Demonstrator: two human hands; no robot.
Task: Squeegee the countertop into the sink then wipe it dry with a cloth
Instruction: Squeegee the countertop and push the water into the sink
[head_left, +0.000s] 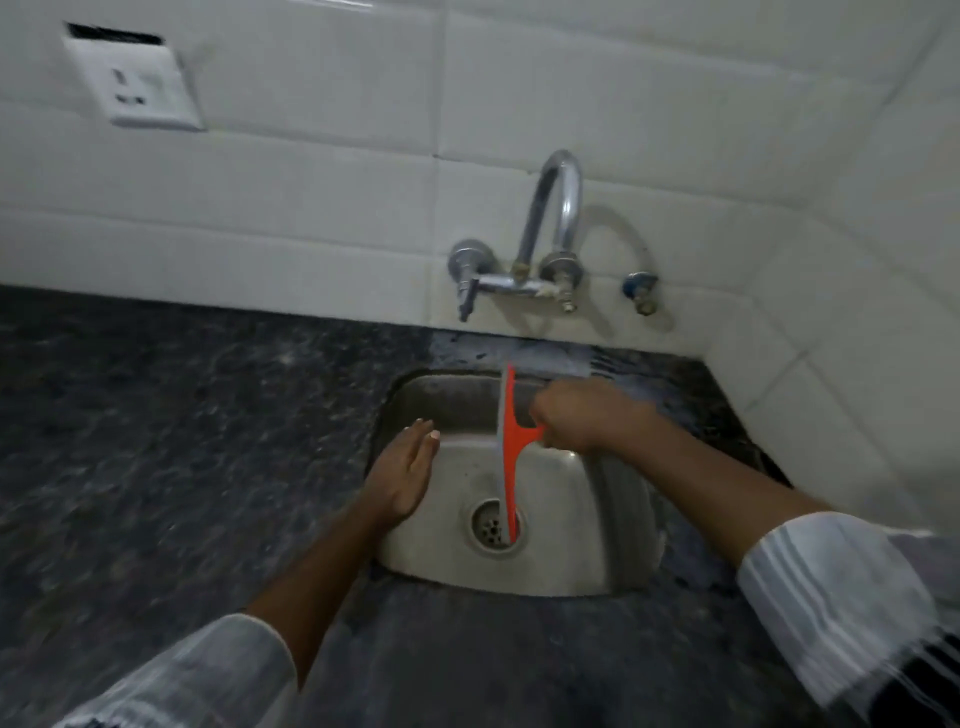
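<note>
right hand (576, 418) grips the orange squeegee (508, 452) over the sink (597, 519); left hand (408, 467) flat, seemingly hovering; dark worktop (182, 441), white tiles (311, 182)

No writing, label, brand mark or number can be read anywhere in this view. The wall socket (136, 85) at about ten o'clock has a plain white face with only dark slots, blurred. The squeegee (508, 453) over the sink (576, 566) shows bare orange plastic with no mark to make out.
</note>
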